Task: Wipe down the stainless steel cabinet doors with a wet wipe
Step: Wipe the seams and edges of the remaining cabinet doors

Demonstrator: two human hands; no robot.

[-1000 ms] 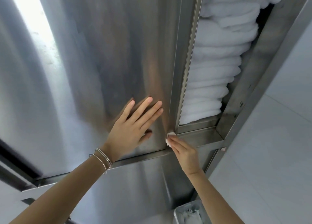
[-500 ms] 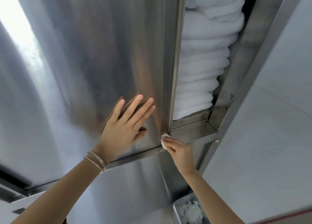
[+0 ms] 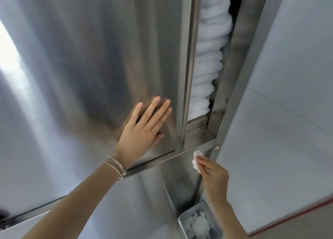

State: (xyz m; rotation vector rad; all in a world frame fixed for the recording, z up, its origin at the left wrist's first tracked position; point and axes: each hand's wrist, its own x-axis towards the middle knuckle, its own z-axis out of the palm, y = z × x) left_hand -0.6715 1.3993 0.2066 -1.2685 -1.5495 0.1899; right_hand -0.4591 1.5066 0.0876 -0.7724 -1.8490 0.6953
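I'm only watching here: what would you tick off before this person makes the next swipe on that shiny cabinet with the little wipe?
1. Wipe held: right hand pinches the wet wipe. Ok.
2. Door steadied: left hand lies flat on the cabinet door. Ok.
3. Wipe touching steel: it sits just below the frame ledge. Cannot tell.
4. Wipe clean: looks white, too small to judge. Cannot tell.
5. Towels clear of the wipe: stacked in the open compartment, apart from it. Ok.
6. Bin for used wipes: below the right arm, crumpled wipes inside. Ok.
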